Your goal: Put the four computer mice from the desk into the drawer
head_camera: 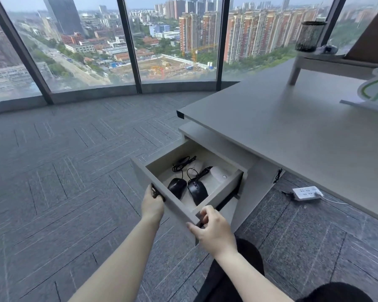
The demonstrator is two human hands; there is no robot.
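The drawer (153, 184) under the grey desk (292, 136) stands pulled out. Inside lie two black wired mice, one on the left (177, 186) and one beside it (197, 191), with their black cables (183, 163) coiled behind. A white mouse (219, 173) rests at the drawer's right, and another white mouse (195, 165) lies faintly visible at the back. My left hand (152, 203) grips the drawer front at its dark handle. My right hand (213, 228) holds the front panel's near corner.
A white power strip (307, 192) with a cord lies on the carpet under the desk. On the desk stand a monitor riser (327, 62) with a black mesh pen cup (310, 35) and a green-and-white sign (375, 88). Floor-to-ceiling windows curve behind.
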